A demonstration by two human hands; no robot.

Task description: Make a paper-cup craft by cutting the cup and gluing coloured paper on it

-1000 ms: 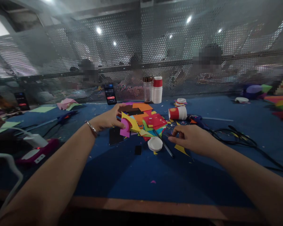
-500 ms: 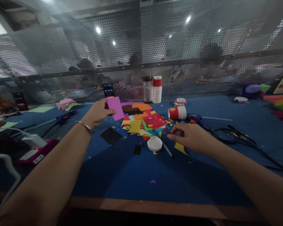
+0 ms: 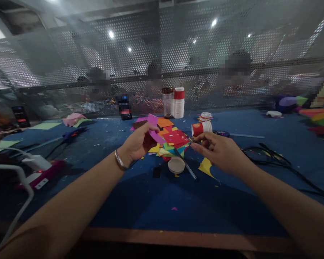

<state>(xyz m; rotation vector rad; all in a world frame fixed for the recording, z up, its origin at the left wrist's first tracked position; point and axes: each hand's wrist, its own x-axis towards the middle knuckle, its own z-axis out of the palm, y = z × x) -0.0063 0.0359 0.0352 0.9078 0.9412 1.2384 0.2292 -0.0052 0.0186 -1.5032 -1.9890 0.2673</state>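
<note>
The magenta paper (image 3: 157, 137) is held up beyond the shallow round white dish (image 3: 176, 165) and to its left, its long axis slanting from upper left down to the right, its lower end toward the dish; it looks bent midway. The left hand (image 3: 139, 142) pinches it: the fingers close on its left side, and the paper juts out to their right.

The right hand (image 3: 218, 149), beyond the dish to its right, has its fingertips closed on a thin dark item (image 3: 191, 140), too small to identify. A ballpoint pen (image 3: 189, 168) lies just right of the dish.

Half a second ago the magenta paper faced the camera flat, farther left from the dish; it has since swung rightward and turned. The right hand's fingertips have risen slightly farther beyond the dish.
</note>
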